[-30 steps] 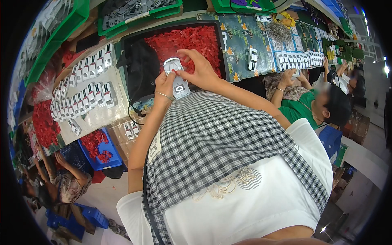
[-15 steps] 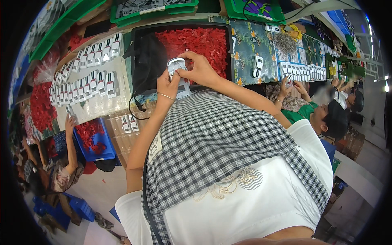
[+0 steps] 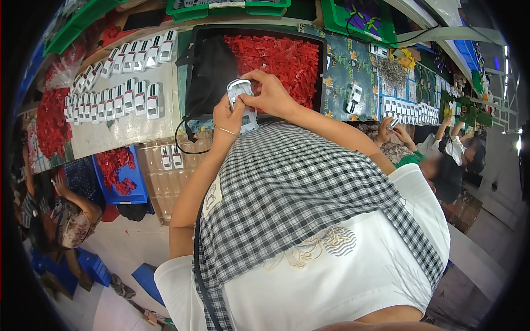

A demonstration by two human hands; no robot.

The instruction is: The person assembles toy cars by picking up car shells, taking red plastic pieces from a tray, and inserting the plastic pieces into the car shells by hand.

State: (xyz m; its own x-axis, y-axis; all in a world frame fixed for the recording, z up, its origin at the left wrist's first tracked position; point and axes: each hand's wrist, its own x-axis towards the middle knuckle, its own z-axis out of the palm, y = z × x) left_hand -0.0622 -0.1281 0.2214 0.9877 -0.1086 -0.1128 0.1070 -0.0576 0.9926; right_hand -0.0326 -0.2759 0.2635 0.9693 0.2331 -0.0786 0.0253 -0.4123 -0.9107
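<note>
Low over the near side of a black tray (image 3: 321,74), both hands hold one white plastic casing (image 3: 238,87) with a rounded end. My left hand (image 3: 227,116) grips its near left side, fingers closed. From the right, my right hand (image 3: 269,95) has its thumb pressed inside the casing and its fingers bent round the edge. A tiny red spot shows at the thumb tip; I cannot tell whether it is a loose part. Loose red plastic pieces (image 3: 279,60) fill much of the tray, and black cloth or plastic (image 3: 211,71) covers its left part.
Rows of white toy-car-like units (image 3: 132,99) stand on the left table. Under its edge are a blue bin (image 3: 144,182) with red pieces and a carton (image 3: 160,193). Green bins (image 3: 232,10) line the back. Co-workers sit left and right; one white unit (image 3: 354,99) lies on the right.
The view has shifted slightly, while my hands keep nearly the same hold on the casing. At the left, a co-worker's hand has drawn back from the table edge.
</note>
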